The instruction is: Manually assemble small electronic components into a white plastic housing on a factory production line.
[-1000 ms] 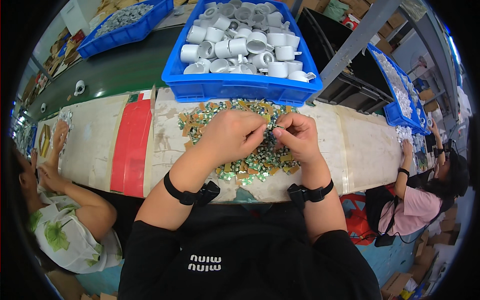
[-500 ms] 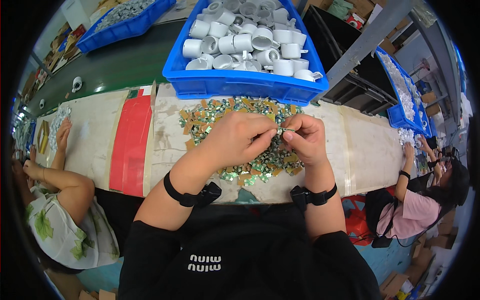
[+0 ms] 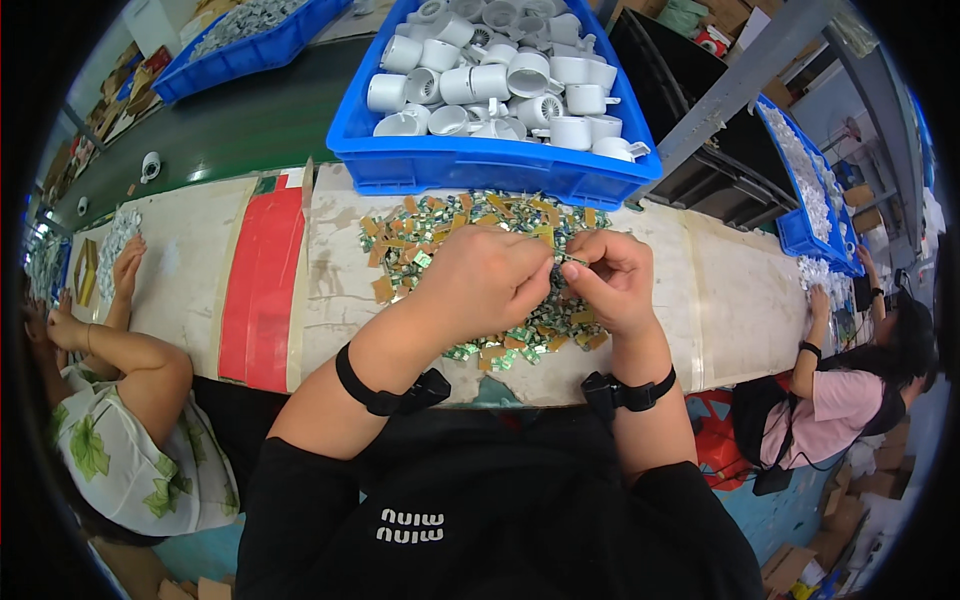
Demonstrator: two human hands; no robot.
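Over a spread pile of small green circuit boards and tan board scraps [image 3: 505, 352], my two hands meet fingertip to fingertip. My left hand [image 3: 487, 275] is closed in a pinch, its knuckles upward. Facing it, my right hand [image 3: 617, 282] pinches with thumb and forefinger. Between them is a small green circuit board [image 3: 563, 260], mostly covered by the fingers. Each wrist wears a black strap with a small black block.
A blue bin [image 3: 490, 165] of white cup-shaped plastic housings stands beyond the pile. Red sheeting [image 3: 262, 290] covers a table strip at left. A green conveyor [image 3: 240, 125] runs behind. A metal post [image 3: 735, 85] rises at right. Co-workers sit on both sides [image 3: 130, 440].
My fingers have shifted slightly around the small circuit board, which is more covered now. The co-worker at right has turned the head and moved an arm.
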